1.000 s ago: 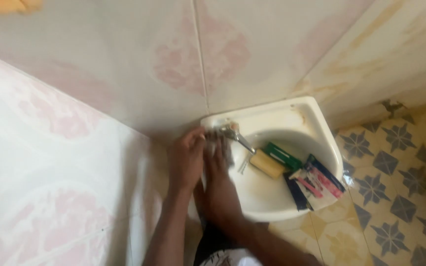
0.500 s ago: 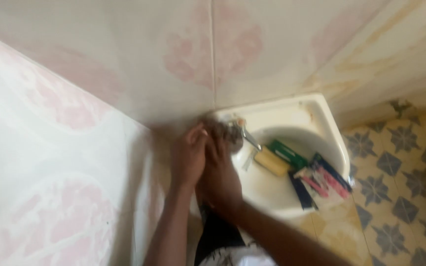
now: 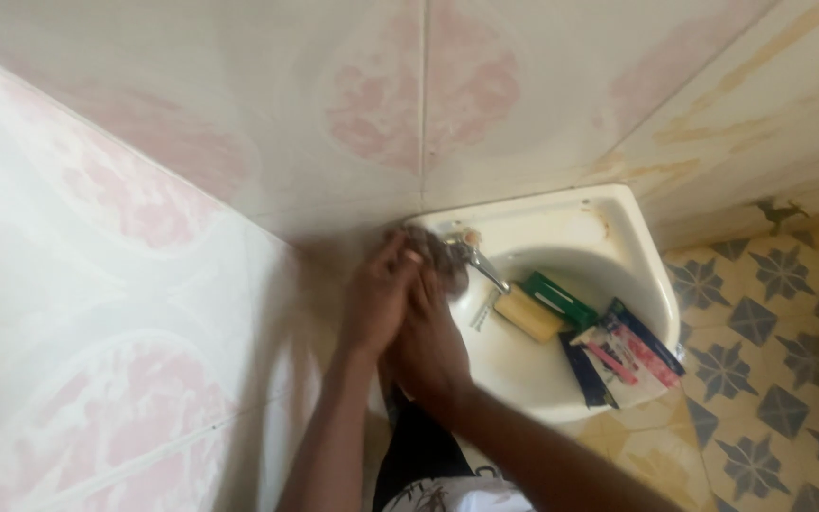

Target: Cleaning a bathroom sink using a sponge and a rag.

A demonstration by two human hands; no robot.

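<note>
At the back left corner of the white sink (image 3: pixel 642 275), left hand (image 3: pixel 376 303) and right hand (image 3: pixel 428 346) press together near the tap (image 3: pixel 476 261); fingers curled, a held thing cannot be told

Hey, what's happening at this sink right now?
A person stands at a small white corner sink with both hands pressed together at its left edge, beside the metal tap. The left hand and right hand overlap; whether either holds anything cannot be told. On the sink's right rim lie a yellow soap bar, a green packet and a toothpaste tube. No water stream is clearly visible.
</note>
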